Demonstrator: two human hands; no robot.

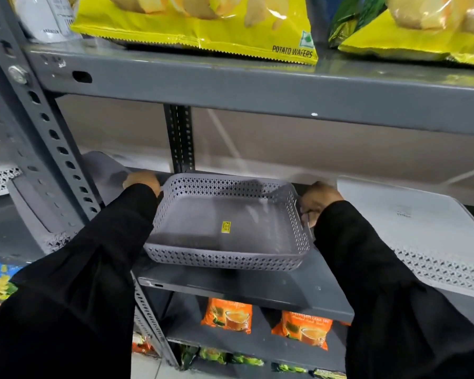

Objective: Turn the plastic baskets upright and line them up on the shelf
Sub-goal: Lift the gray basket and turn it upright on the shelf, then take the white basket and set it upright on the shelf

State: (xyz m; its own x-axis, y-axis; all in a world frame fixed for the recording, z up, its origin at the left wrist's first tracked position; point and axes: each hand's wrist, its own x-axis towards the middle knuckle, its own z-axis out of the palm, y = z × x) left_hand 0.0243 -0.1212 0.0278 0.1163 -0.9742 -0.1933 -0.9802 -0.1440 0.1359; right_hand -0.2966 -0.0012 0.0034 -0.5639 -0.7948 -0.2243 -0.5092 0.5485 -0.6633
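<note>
Head view – a grey basket [227,222] sits upright on the shelf [230,285], left hand [142,181] and right hand [319,199] gripping its side rims; overturned baskets [411,228] flank it – chip bags [197,23] above

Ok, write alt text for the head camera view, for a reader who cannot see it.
Two hands, left and right, in black sleeves grip the side rims of an upright grey perforated basket on a grey metal shelf. An upside-down basket lies to its right; yellow potato wafer bags sit on the shelf above.
</note>
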